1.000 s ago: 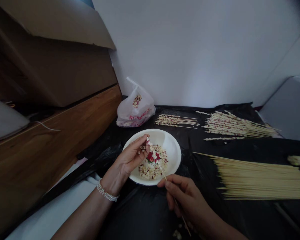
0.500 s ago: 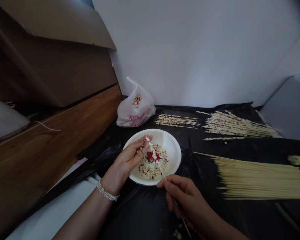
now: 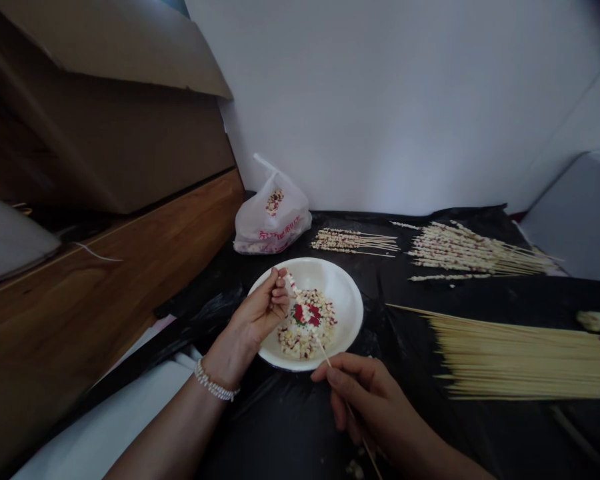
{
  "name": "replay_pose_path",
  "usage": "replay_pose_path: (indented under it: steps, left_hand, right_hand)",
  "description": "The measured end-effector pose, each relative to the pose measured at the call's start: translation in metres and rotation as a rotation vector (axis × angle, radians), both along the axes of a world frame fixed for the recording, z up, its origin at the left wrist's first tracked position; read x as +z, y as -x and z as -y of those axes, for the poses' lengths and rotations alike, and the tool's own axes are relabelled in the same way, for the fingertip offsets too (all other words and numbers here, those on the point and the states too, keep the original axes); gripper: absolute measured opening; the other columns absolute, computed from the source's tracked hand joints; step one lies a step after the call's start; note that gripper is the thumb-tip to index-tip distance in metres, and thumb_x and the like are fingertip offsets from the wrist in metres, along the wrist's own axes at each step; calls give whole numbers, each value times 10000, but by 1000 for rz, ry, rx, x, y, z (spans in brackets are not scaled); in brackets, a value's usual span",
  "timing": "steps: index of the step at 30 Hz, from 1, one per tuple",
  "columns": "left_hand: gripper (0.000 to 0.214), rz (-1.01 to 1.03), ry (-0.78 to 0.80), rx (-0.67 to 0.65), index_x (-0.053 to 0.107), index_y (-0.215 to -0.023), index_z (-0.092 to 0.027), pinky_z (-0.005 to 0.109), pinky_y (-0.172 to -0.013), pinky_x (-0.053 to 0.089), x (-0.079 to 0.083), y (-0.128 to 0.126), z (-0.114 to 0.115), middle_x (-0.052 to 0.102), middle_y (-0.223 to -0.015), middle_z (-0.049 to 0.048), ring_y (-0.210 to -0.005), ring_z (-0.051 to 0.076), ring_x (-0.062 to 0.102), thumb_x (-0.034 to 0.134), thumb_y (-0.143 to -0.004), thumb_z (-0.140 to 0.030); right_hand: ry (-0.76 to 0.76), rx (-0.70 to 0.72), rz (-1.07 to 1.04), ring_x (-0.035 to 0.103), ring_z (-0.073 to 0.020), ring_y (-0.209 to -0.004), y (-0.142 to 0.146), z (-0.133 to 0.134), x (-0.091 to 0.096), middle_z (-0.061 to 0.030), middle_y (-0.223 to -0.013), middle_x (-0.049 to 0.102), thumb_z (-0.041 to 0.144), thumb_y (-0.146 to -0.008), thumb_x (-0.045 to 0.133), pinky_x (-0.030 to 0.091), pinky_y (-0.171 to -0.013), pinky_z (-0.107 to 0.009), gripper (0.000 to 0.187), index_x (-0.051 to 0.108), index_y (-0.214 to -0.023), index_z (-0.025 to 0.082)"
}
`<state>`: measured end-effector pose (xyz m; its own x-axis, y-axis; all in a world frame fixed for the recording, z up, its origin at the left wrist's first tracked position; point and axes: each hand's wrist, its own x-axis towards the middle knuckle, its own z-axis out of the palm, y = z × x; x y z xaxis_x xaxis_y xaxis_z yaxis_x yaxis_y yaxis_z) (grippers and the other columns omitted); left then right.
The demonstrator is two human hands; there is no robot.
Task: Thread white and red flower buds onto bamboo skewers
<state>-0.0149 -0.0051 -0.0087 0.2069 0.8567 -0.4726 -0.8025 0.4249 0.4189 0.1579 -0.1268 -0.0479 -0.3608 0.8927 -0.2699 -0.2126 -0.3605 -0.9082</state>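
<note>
My right hand (image 3: pixel 363 390) grips a thin wooden skewer (image 3: pixel 351 415) that slants up and left over a white bowl (image 3: pixel 347 287). Pale and dark-red corn kernels (image 3: pixel 293 343) lie in the bowl, around a red and green printed pattern on its bottom. The upper stretch of the skewer carries a row of threaded kernels. At its tip, my left hand (image 3: pixel 263 303) is closed, thumb and forefinger pinched together and the other fingers curled in. Kernels in its grasp are mostly hidden. A beaded bracelet circles the left wrist.
Behind the bowl stands a plastic bag (image 3: pixel 275 227) of kernels. Loaded skewers lie in a small group (image 3: pixel 340 240) and a larger pile (image 3: pixel 455 250). Bare skewers (image 3: pixel 525 357) are bundled at right on black plastic sheeting (image 3: pixel 275 427). A cardboard box (image 3: pixel 145 133) stands left.
My left fingers, stretched out with kernels in them before, have curled in and pinched at the skewer's tip. My right hand and the skewer have shifted slightly left.
</note>
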Motion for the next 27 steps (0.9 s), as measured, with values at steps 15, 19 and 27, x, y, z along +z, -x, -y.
replay_pose_path:
  steps: [15,19,27]
  left_hand:
    - [367,-429,-249,-48,785,-943,-180,156,-821,522,10,0,18,739,-1133,39,-968,129,665,675,-709,80]
    - [277,-456,-202,-37,779,-927,-175,195,-840,534,9,-1,15,729,-1153,57,-1036,160,652,687,-745,14]
    - [367,-445,-161,-12,766,-1044,-186,228,-871,544,-1,3,6,746,-1060,43,-995,159,670,719,-733,3]
  right_hand:
    - [26,11,-27,361,-36,-324,-1,1,-2,68,-465,563,516,-822,693,197,-358,-187,366,717,-883,156]
    - [38,6,-25,363,-39,-335,-1,0,-2,65,-473,566,515,-831,690,203,-365,-186,364,723,-886,157]
    - [55,9,-35,340,-37,-334,-2,1,-1,67,-469,556,497,-840,686,184,-359,-185,342,728,-876,159]
